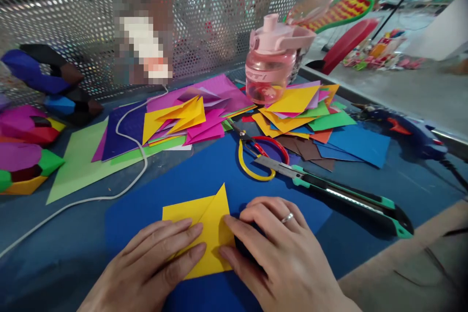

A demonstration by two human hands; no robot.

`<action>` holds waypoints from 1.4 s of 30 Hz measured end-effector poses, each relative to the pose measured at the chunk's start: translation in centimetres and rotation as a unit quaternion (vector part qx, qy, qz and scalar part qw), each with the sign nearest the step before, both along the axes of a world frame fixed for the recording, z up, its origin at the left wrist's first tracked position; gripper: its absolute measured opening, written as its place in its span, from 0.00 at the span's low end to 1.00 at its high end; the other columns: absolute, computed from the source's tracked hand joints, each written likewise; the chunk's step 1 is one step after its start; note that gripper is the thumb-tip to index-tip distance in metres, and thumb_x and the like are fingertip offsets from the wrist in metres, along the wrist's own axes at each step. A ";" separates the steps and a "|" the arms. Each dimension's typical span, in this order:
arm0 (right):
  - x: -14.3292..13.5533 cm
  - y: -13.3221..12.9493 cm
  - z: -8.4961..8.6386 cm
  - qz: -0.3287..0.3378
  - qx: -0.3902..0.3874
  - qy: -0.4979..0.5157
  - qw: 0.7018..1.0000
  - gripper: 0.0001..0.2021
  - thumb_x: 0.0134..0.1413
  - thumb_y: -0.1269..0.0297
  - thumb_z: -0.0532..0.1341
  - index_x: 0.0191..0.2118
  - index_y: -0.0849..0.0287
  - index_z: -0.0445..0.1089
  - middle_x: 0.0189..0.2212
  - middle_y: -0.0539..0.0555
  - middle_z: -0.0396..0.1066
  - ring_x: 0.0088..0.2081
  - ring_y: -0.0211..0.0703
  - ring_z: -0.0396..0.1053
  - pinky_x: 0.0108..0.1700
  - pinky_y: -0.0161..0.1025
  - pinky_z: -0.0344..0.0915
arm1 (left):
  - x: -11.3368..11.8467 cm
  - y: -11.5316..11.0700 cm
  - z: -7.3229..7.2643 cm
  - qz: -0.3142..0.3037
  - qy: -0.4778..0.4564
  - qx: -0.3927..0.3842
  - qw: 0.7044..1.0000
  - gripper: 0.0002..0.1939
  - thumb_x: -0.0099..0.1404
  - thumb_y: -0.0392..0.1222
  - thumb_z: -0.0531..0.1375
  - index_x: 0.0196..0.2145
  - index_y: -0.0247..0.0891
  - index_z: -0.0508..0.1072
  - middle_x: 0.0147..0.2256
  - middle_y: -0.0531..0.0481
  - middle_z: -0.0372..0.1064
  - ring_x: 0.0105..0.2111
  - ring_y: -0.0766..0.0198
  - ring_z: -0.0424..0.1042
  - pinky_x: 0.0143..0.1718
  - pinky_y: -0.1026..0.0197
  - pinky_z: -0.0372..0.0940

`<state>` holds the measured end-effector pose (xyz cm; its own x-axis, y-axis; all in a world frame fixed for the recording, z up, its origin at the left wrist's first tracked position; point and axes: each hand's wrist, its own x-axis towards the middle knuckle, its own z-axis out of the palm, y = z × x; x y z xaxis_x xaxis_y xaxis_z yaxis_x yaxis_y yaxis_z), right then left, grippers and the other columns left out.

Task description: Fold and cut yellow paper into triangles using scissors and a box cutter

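Note:
A yellow sheet of paper (214, 261) lies on a large blue sheet (135, 204) at the near middle of the table. One flap of it is folded over, with a pointed tip sticking up past the top edge. My left hand (157, 258) lies over the paper's left part, fingers stretched out and pressing down. At the right edge, my right hand (278, 248), wearing a ring, touches the fold with thumb and index fingertip; these two are apart and the other fingers are bent.
Behind lie scissors (252, 175), a box cutter (351, 200), a pink bottle (270, 63) and coloured paper piles (292, 102). A glue gun (413, 131) is at right. A white cable (141, 170) and faceted paper shapes (25, 161) are at left.

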<state>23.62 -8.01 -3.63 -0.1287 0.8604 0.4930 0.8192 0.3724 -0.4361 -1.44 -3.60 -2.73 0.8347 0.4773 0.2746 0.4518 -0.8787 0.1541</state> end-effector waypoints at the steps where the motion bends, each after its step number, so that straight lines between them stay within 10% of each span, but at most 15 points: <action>1: -0.1 0.0 -0.1 0.002 0.001 0.001 1.000 0.07 0.61 0.62 0.62 0.42 0.54 0.76 0.34 0.50 0.74 0.43 0.44 0.69 0.48 0.44 0.61 | 0.0 -0.1 0.1 0.012 -0.008 -0.008 1.000 0.26 0.69 0.28 0.50 0.60 0.47 0.67 0.56 0.51 0.72 0.56 0.60 0.72 0.60 0.56 0.65; 12: -0.4 0.0 0.1 0.026 0.007 -0.019 0.999 0.07 0.61 0.65 0.62 0.44 0.53 0.75 0.34 0.49 0.73 0.43 0.43 0.68 0.48 0.44 0.59 | 3.2 2.1 1.1 0.185 0.018 -0.046 0.981 0.32 0.64 0.63 0.60 0.59 0.40 0.64 0.53 0.41 0.70 0.52 0.48 0.71 0.51 0.44 0.68; 29: -0.2 -0.1 -0.5 0.046 0.014 -0.027 0.998 0.03 0.59 0.67 0.63 0.39 0.57 0.73 0.33 0.52 0.71 0.40 0.46 0.67 0.46 0.46 0.59 | 5.9 2.5 4.1 0.213 0.083 -0.167 0.959 0.20 0.59 0.54 0.66 0.38 0.40 0.64 0.42 0.50 0.65 0.42 0.55 0.67 0.43 0.53 0.65; 35: 0.0 0.1 -0.7 0.038 0.032 -0.043 0.998 0.10 0.58 0.68 0.64 0.45 0.58 0.72 0.35 0.53 0.72 0.40 0.49 0.68 0.45 0.48 0.62 | 6.3 3.1 4.3 0.285 0.050 -0.293 0.912 0.33 0.48 0.55 0.71 0.48 0.41 0.66 0.39 0.52 0.69 0.37 0.56 0.69 0.36 0.57 0.62; 42: 0.0 -0.3 -0.8 -0.013 0.069 0.004 0.998 0.25 0.63 0.58 0.60 0.62 0.65 0.60 0.48 0.63 0.71 0.47 0.55 0.68 0.47 0.51 0.65 | 5.6 3.2 5.5 0.211 -0.165 -0.552 0.789 0.13 0.56 0.47 0.70 0.36 0.38 0.76 0.33 0.52 0.76 0.31 0.62 0.73 0.32 0.64 0.67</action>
<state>23.62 -8.33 -4.42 -0.1025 0.7871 0.6082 0.8267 0.4075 -0.3881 4.14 -0.40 2.73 0.5068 0.7942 -0.3351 0.4445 0.0923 0.8910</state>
